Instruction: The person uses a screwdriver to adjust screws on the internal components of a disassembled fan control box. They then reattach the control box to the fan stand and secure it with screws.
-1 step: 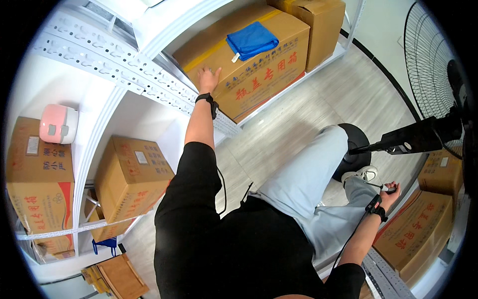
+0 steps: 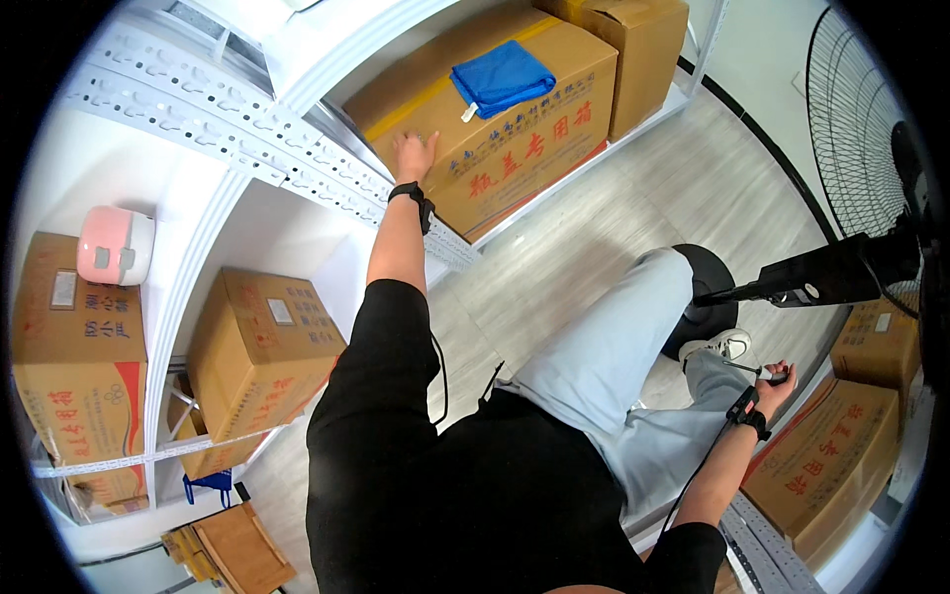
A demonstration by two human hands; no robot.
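Note:
My left hand [image 2: 416,156] rests on the top edge of a large brown cardboard box [image 2: 534,139], with the fingers apart and nothing held. A folded blue cloth [image 2: 503,79] lies on top of that box, to the right of the hand. Low on the right, my right hand [image 2: 776,394] is closed around the handle of a screwdriver [image 2: 742,367], its thin shaft pointing left over my lower leg. Both wrists wear black straps with small devices.
White metal shelving [image 2: 198,109] runs along the left, holding cardboard boxes [image 2: 259,346] and a pink and white case [image 2: 116,246]. A black standing fan [image 2: 821,269] is at the right. More boxes [image 2: 821,455] sit on a low shelf beside my right hand.

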